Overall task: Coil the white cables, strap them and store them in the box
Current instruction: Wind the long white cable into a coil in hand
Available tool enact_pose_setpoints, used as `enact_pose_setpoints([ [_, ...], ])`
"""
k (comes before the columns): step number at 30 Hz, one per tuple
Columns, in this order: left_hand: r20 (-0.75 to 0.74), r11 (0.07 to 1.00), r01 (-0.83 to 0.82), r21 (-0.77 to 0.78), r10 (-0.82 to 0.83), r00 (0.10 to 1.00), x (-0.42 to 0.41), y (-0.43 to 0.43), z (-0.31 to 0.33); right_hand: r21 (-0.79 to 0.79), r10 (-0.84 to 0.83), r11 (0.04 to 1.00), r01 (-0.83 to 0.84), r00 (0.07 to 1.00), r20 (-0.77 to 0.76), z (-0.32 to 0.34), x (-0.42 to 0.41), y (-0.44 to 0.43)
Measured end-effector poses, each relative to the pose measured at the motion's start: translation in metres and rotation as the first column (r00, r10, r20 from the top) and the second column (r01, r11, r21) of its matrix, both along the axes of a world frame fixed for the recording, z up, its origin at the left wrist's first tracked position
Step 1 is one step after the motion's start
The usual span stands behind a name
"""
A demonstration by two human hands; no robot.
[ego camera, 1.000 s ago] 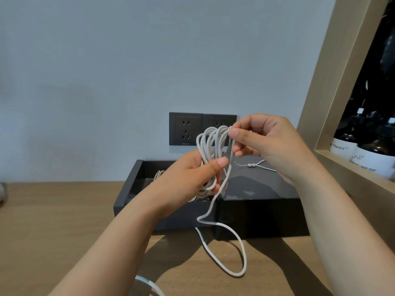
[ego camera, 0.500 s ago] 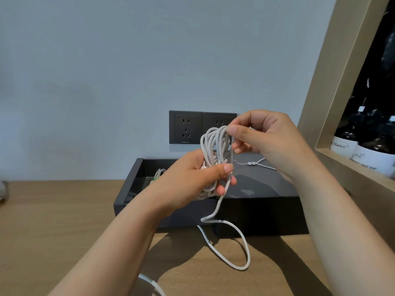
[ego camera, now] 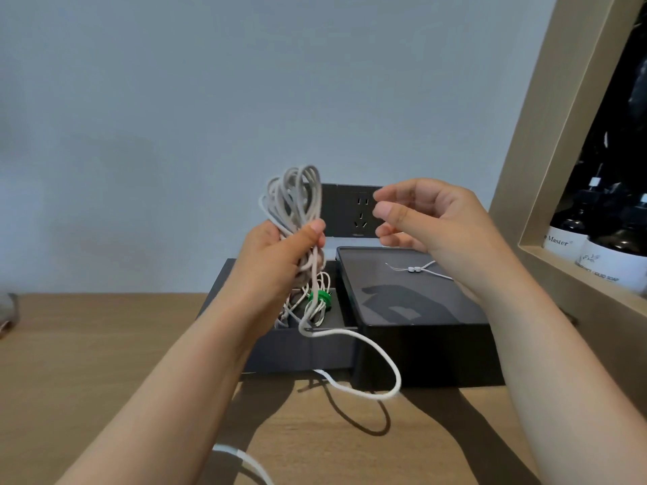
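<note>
White cable coil (ego camera: 297,201) bunched upright in left grip (ego camera: 276,264), thumb and fingers clamped round its middle, above the open dark box (ego camera: 297,348); loose tail (ego camera: 381,351) hanging in a loop before the box's near wall, over the wooden table (ego camera: 87,344). Right grip (ego camera: 434,222) loosely curled, pinching nothing, apart from the coil, in front of the dark wall socket (ego camera: 360,211). Readable on the shelf bottles at right: "Master" (ego camera: 558,240) and "LIQUID SOAP" (ego camera: 604,279). Inside the box, another white bundle with a green strap (ego camera: 319,296); small white strap (ego camera: 415,269) lying on the black lid (ego camera: 413,309). Half a second ago, right grip pinching the coil's top; now released and drawn right.
</note>
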State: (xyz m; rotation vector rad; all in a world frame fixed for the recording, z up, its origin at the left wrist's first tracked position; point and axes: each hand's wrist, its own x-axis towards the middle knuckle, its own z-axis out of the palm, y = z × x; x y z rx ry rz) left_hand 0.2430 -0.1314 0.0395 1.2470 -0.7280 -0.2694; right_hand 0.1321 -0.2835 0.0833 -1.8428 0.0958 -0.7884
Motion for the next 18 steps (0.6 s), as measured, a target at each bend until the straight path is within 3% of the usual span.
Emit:
enact_pose_setpoints([
  [4,-0.027,0.988,-0.005,-0.157,0.001,1.000,0.005,0.004,0.006,-0.073,0.005,0.997,-0.022,0.977,-0.214,-0.004,0.001,-0.002],
  [9,-0.027,0.962,-0.015,-0.274,0.008,1.000,0.009,0.006,0.006,-0.166,0.125,0.956,-0.242,0.847,-0.517,-0.009,-0.001,0.006],
  [14,-0.044,0.937,-0.020,-0.348,0.005,0.999,0.010,0.008,0.010,-0.209,0.113,0.922,-0.326,0.742,-0.661,-0.012,0.000,0.017],
  [18,-0.072,0.933,-0.024,-0.359,-0.002,0.997,0.009,0.009,0.012,-0.257,0.069,0.907,-0.333,0.721,-0.690,-0.015,0.003,0.019],
])
